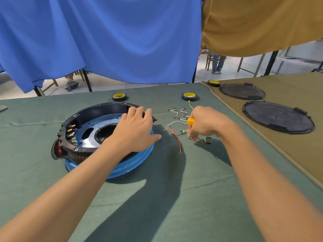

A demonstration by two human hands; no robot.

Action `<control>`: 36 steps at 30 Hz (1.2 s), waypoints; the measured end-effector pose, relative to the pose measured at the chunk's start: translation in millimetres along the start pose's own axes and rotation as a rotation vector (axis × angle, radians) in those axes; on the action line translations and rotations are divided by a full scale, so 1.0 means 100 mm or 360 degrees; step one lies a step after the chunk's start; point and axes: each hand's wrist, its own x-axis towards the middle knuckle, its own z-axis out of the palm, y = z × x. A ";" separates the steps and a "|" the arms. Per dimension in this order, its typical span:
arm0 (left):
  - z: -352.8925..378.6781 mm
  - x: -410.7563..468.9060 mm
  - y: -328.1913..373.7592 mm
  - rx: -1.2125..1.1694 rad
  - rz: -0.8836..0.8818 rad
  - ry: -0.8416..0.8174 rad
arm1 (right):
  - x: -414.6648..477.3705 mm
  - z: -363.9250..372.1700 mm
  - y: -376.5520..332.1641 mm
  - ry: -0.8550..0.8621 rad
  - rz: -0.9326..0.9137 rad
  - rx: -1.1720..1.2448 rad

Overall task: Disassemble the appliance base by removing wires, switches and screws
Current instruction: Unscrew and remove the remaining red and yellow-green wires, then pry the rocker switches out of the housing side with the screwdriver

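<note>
**Appliance base (104,119), one hand on its rim**

The round base, black-rimmed over a blue ring, sits left of centre on the green cloth (174,189). The left hand (134,131) rests on its right rim, fingers straight and slightly apart. Near it, the right hand (208,123) curls round a yellow-handled tool (190,121) above loose white wires (174,111) and a red wire (175,138). Two tape rolls (119,96) lie behind; two black covers (277,117) lie far right.

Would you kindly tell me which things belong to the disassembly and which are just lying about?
Job: round black-and-blue appliance base; white wires; red wire; yellow-handled tool; left hand; right hand.
Lying about: yellow-cored black tape rolls; round black plastic covers.
</note>
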 end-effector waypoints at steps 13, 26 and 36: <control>0.00 -0.16 0.00 0.0419 -0.0026 0.0392 | 0.17 0.40 -0.11 0.0184 0.0040 -0.0082; -0.02 -0.29 -0.25 0.0373 0.0151 0.0274 | -0.05 0.03 -0.37 0.0453 -0.0214 0.0633; -0.07 -0.49 -0.61 0.0054 0.0324 0.0242 | -0.09 0.04 -0.56 0.0698 -0.0279 0.2307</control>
